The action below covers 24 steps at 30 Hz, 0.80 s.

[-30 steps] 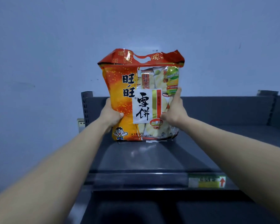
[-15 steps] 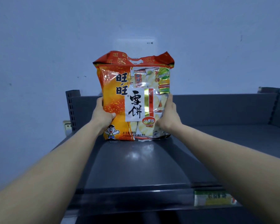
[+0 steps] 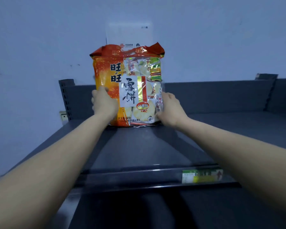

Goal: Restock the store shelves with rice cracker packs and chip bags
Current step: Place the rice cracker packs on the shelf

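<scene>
A large orange and red rice cracker pack stands upright at the back of the dark grey top shelf, against the shelf's back panel. My left hand grips its left side, fingers wrapped over the front edge. My right hand holds its lower right side, fingers curled round the edge. The pack's bottom touches the shelf surface. No chip bags are in view.
A white router box hangs on the wall behind the pack. A slotted upright post marks the shelf's left end, another upright the right. A green and yellow price label sits on the shelf's front rail. A wall socket is at the left.
Both hands carried the pack farther back and down until it met the shelf near the back panel. My left hand slid round onto the pack's front.
</scene>
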Tool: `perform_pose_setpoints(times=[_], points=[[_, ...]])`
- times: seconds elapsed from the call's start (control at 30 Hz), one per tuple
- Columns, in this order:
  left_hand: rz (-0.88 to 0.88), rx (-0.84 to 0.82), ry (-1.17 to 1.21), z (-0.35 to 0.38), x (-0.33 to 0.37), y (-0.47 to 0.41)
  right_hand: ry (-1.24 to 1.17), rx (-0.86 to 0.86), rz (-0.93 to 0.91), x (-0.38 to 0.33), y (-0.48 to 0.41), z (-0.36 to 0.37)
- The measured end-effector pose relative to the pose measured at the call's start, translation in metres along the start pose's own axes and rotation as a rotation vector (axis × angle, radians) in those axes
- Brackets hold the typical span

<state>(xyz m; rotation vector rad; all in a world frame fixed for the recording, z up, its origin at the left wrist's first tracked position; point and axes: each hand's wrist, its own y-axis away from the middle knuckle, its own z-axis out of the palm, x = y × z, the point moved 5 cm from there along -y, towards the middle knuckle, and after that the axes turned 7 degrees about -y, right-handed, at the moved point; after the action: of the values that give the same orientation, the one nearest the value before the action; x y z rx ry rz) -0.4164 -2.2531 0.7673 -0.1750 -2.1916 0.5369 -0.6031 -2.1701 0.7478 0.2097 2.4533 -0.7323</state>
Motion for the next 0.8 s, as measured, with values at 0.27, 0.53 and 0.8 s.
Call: perform_pose_setpoints(times=[0.27, 0.53, 0.8], points=[[0.391, -0.249, 0.120, 0.029, 0.101, 0.138, 0.152, -0.018, -0.085, 0.019, 0.105, -0.084], [0.473, -0.681, 0.085, 0.111, 0.142, 0.329, 0.184, 0.039, 0.064, 0.121, 0.266, -0.172], [0.144, -1.112, -0.052, 0.213, 0.077, 0.498, 0.223, -0.354, 0.396, 0.266, 0.409, -0.142]])
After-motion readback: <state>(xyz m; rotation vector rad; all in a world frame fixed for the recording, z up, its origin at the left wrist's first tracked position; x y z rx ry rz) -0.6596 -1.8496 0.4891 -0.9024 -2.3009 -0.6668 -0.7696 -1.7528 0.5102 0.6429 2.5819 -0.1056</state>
